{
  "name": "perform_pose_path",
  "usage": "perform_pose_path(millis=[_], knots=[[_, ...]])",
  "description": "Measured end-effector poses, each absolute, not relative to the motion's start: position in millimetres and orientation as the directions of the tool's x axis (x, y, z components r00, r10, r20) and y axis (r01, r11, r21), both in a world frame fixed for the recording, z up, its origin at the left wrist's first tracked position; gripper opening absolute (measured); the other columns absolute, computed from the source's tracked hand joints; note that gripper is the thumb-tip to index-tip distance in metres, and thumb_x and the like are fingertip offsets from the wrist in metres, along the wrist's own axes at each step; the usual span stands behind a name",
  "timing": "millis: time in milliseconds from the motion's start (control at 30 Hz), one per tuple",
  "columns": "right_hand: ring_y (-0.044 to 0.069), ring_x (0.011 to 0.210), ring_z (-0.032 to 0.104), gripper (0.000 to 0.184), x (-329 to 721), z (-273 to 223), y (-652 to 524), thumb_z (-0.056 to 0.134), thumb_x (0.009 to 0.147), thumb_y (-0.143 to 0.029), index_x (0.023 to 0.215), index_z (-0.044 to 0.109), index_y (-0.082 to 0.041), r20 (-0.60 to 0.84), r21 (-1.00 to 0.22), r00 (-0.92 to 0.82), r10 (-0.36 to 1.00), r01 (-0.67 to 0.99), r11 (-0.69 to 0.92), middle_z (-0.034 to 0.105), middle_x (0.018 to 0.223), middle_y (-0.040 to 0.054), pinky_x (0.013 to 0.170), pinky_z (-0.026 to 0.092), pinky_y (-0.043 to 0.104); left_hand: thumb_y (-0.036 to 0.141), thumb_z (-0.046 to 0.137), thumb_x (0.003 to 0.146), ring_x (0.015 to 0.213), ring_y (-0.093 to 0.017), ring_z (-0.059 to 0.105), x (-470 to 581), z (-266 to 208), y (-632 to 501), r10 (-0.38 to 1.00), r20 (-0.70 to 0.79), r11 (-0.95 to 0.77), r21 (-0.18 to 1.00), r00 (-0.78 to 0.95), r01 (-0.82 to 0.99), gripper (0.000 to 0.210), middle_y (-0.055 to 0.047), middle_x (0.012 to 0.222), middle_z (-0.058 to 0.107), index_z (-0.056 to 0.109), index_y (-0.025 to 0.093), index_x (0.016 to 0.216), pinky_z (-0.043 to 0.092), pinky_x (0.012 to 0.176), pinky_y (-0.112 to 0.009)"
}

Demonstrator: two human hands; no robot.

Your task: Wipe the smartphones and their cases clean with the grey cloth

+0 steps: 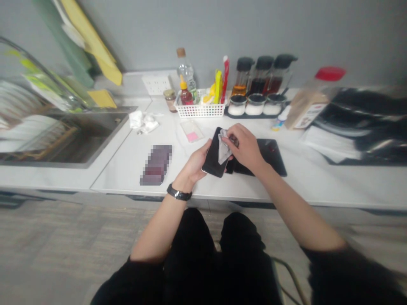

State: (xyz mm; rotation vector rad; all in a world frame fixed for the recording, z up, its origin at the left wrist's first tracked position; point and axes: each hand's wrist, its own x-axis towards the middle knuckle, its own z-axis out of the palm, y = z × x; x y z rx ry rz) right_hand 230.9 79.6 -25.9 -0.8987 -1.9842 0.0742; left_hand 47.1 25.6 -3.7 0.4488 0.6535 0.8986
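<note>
A smartphone (212, 157) with a dark screen is gripped along its left side by my left hand (196, 163), tilted above the counter. My right hand (243, 144) pinches a pale grey cloth (223, 149) and presses it against the phone's screen. Beneath my right wrist lies a black tablet (273, 157), partly covered by the arm. Part of another dark object (229, 167) shows behind the phone's lower right edge; I cannot tell what it is. Left of my hands, a blurred-out purple rectangular thing (156, 165) lies on the counter.
A small clear tray (192, 131) with something pink sits behind the phone. Crumpled white tissues (143, 122) lie near the sink (85, 163). Along the wall stand a white basket (200, 111) of bottles, seasoning jars (255, 105) and a red-lidded container (310, 103). A small dropper bottle (281, 119) stands at right.
</note>
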Motion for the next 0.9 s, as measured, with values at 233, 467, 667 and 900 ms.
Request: perform_pose_path(millis=[233,467,667,900], knots=[[0.021,0.085,0.068,0.012,217.3,-31.2,65.7,0.063,0.108,-0.030,0.102,0.070,-0.022,0.705,-0.329,-0.500,0.503,0.397,0.857,0.074,0.095,0.0047,0.078,0.053,0.034,0.035,0.054,0.110,0.046,-0.012,0.059,46.7,-14.4,59.2,0.850,-0.360,0.526,0.540,0.384,-0.657,0.036,-0.001,0.063,0.066,0.072,0.011,0.089,0.050,0.048,-0.022],[0.024,0.104,0.072,0.018,242.0,-13.7,94.9,0.060,0.109,-0.028,0.111,0.078,-0.024,0.641,-0.246,-0.677,0.361,0.265,0.932,0.076,0.114,0.0083,0.092,0.060,0.040,0.033,0.049,0.110,0.058,-0.019,0.070,41.1,-15.9,64.0,0.849,-0.324,0.529,0.534,0.418,-0.660,0.036,-0.006,0.074,0.073,0.072,0.012,0.092,0.059,0.057,-0.031],[0.022,0.103,0.075,0.017,240.9,-7.6,107.9,0.059,0.109,-0.022,0.113,0.076,-0.023,0.701,-0.281,-0.595,0.393,0.276,0.919,0.076,0.113,0.0088,0.091,0.062,0.038,0.030,0.044,0.111,0.062,-0.019,0.073,42.5,-4.6,80.6,0.870,-0.271,0.490,0.574,0.412,-0.656,0.039,-0.007,0.076,0.075,0.073,0.012,0.092,0.061,0.063,-0.031],[0.020,0.095,0.076,0.020,244.3,-17.3,97.3,0.060,0.108,-0.021,0.113,0.080,-0.023,0.722,-0.219,-0.602,0.341,0.269,0.938,0.079,0.107,0.0073,0.083,0.064,0.034,0.032,0.045,0.112,0.058,-0.017,0.068,47.2,-7.8,78.1,0.884,-0.284,0.466,0.595,0.371,-0.655,0.043,-0.006,0.074,0.074,0.073,0.012,0.087,0.059,0.064,-0.030]])
